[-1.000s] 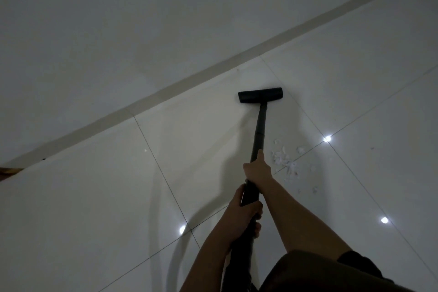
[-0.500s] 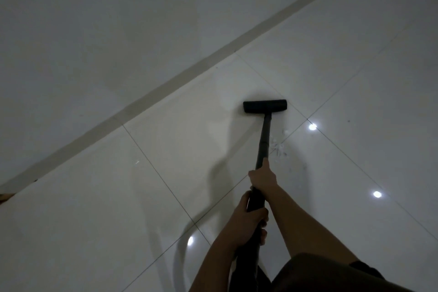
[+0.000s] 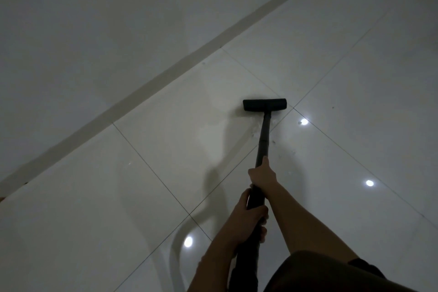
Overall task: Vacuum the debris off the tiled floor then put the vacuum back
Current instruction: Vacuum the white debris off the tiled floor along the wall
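The black vacuum head (image 3: pixel 264 105) lies flat on the tiled floor (image 3: pixel 118 197), a little toward 2 o'clock from the middle of the view, its long side running 9 to 3 o'clock and its right end just short of a crossing of grout lines. From its middle the black wand (image 3: pixel 264 137) slants back toward 6 o'clock into both hands. The right hand (image 3: pixel 262 174) is the farther one up the wand: its grip is closed around the tube, fingers wrapped and the thumb laid along the top, pointing toward the head. The left hand (image 3: pixel 248 218) sits just behind it at 6 o'clock, its grip likewise wrapped tight around the thicker, darker part of the vacuum; the two hands are close but not touching. The pale debris (image 3: pixel 255 131) lies in small scraps on both sides of the wand just behind the head, with a few more specks scattered toward 4 o'clock. A grey skirting strip (image 3: pixel 166 73) runs diagonally from 8 to 1 o'clock, with the wall (image 3: pixel 94 19) beyond it. Bright light reflections (image 3: pixel 304 122) dot the glossy tiles. A dark garment (image 3: pixel 331 272) fills the corner at 5 o'clock.
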Available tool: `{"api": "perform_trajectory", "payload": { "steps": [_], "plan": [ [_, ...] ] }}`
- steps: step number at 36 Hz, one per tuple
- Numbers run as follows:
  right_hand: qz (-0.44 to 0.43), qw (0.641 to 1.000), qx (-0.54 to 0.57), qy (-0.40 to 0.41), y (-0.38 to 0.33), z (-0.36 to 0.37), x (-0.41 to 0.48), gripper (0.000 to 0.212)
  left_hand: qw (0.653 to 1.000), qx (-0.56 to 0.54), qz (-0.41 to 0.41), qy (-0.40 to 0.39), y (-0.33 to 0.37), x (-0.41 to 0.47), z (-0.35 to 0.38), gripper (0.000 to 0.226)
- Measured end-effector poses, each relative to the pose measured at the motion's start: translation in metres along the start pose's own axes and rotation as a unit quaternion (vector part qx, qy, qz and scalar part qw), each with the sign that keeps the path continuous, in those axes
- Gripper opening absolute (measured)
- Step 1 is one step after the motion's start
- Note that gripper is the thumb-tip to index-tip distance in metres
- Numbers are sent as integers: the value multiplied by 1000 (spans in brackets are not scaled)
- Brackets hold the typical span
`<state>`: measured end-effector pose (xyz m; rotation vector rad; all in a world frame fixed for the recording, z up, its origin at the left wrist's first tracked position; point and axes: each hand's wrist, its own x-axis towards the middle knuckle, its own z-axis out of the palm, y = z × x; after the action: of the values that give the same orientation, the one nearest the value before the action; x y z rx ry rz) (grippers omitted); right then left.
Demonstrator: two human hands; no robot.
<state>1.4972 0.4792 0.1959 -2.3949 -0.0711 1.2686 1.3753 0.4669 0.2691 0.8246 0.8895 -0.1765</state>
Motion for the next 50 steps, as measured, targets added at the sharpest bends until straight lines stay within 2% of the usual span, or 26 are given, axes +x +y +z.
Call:
{"api": "perform_trajectory", "payload": {
  "steps": [13, 26, 50],
  "plan": [
    [-3, 1000, -1, -12, 30, -18, -11, 76, 1000, -10, -5, 2, -19, -12, 30, 52],
    [-16, 1000, -25, -6, 54, -27, -28, 74, 1000, -15, -4, 11, -39, -29, 53, 56],
    [-1, 1000, -8, -15, 86, 4, -64, 72, 999, 30, -7, 13, -72, -67, 39, 54]
  ]
}}
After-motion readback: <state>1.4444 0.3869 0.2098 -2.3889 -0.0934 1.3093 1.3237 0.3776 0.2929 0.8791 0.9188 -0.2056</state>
